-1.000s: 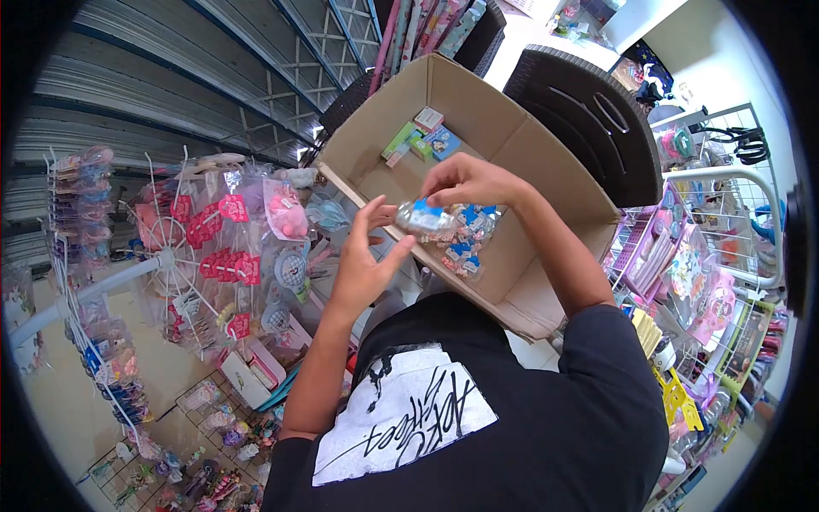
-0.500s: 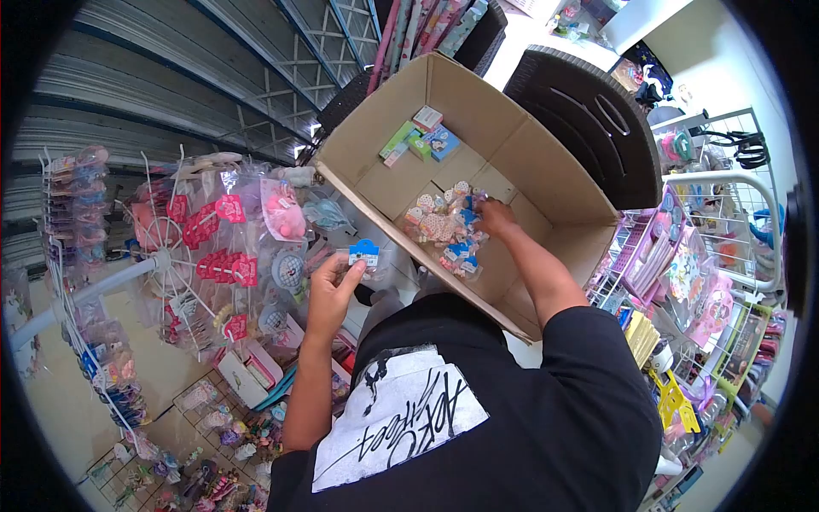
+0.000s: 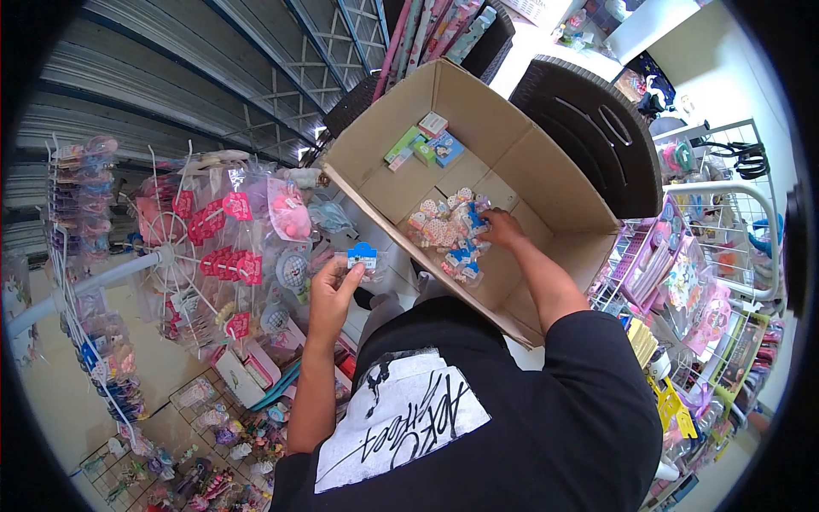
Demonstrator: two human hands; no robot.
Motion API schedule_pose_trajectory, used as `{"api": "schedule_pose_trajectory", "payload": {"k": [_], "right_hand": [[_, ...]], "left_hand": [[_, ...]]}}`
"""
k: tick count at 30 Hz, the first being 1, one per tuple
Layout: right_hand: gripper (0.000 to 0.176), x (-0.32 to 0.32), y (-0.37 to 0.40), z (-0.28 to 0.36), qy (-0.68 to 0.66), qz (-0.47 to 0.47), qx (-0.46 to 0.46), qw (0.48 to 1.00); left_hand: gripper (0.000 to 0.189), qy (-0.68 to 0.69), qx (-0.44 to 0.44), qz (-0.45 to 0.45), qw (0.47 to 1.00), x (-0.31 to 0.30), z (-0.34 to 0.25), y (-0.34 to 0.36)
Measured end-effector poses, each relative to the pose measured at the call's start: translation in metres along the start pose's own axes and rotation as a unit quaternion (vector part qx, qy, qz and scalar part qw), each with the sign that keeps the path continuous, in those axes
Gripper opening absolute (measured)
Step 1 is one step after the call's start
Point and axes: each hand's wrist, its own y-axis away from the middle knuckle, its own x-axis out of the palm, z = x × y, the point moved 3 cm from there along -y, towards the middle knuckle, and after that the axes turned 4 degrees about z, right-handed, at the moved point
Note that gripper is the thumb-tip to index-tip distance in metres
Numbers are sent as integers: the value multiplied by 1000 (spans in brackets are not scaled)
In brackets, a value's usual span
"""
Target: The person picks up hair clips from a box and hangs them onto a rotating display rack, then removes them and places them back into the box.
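My left hand [image 3: 334, 288] pinches a small clear packet by its blue header card [image 3: 362, 253], held outside the cardboard box [image 3: 367, 194]. Inside the box, my right hand [image 3: 502, 229] is closed at the right side of a pile of similar packets [image 3: 440, 232]. Its fingertips grip a packet with a blue card [image 3: 478, 217] at the edge of that pile. Pale, patterned little items show through the clear plastic of the heap. Small green, blue and white boxes [image 3: 424, 143] lie on the box floor farther back.
A rack of hanging packets with pink cards [image 3: 223, 218] stands close on the left. Dark woven chairs [image 3: 589, 128] are behind the box, with patterned rolls [image 3: 431, 34] beside them. White wire shelving [image 3: 725, 192] full of goods lines the right.
The view has shifted slightly, so the scene sits a little lower. My right hand has moved slightly at the pile's right edge. My left hand keeps its packet in nearly the same place.
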Motion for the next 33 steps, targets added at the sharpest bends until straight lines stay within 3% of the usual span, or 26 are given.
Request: {"api": "schedule_pose_trajectory", "payload": {"k": [2, 6, 8, 18, 20, 24, 26, 27, 29, 33], "right_hand": [[44, 1, 8, 17, 114, -18, 18, 993], [46, 22, -1, 8, 111, 23, 76, 991], [48, 29, 1, 0, 58, -57, 104, 991], [48, 25, 12, 12, 65, -113, 144, 981], [39, 24, 16, 8, 73, -157, 152, 973], [29, 18, 18, -8, 61, -141, 139, 978], [21, 13, -1, -36, -114, -194, 144, 964], [21, -1, -8, -43, -111, -199, 144, 963], [24, -31, -28, -44, -351, -194, 67, 914], [22, -116, 15, 87, -471, -196, 15, 860]], "left_hand": [[14, -2, 10, 0, 1000, 3, -4, 2], [12, 7, -5, -9, 1000, 2, -2, 6], [12, 3, -7, -11, 1000, 0, 0, 7], [13, 8, 14, -14, 1000, -9, 4, 24], [13, 23, 16, -19, 999, -14, 6, 30], [13, 16, 23, -13, 1000, -26, 7, 42], [13, 20, 18, -19, 999, -33, 9, 50], [13, 23, 22, -16, 999, -36, 8, 55], [14, 26, 33, -15, 999, -41, 2, 66], [14, 5, 81, -29, 996, -52, -18, 97]]}}
